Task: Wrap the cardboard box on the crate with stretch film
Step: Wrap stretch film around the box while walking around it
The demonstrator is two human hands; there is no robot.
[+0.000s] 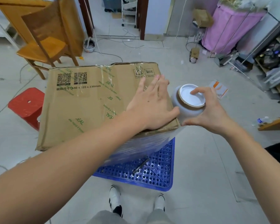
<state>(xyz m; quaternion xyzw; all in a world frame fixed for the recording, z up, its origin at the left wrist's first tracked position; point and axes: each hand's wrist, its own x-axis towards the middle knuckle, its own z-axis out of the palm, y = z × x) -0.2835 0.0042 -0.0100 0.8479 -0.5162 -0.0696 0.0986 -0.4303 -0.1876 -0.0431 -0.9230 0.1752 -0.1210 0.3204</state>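
Two hands at work on one corner. Left hand lies flat, fingers spread, pressing the top of the cardboard box near its right near corner. Right hand is curled round the stretch film roll, thumb low at the box corner, one finger hooked onto the white end cap. Roll stands roughly upright just beside the box's right edge. Box sits skewed on the blue crate; clear film already lies over its near side face, crinkled.

Step in hand, by my reading: carrying film round the right near corner. To do it well, keep the left palm bearing down so the box does not turn on the crate, keep the roll upright and close to the cardboard, and pull the film taut before rounding the corner so it lies without slack. The finger on the cap could serve as a brake.

Around: a dark pen-like object lies on the crate grid near the box's lower edge and may snag a low pass. Red stool stands close at the box's left; wooden chair behind. Cables trail across the floor. Walking round may be tight on the left.
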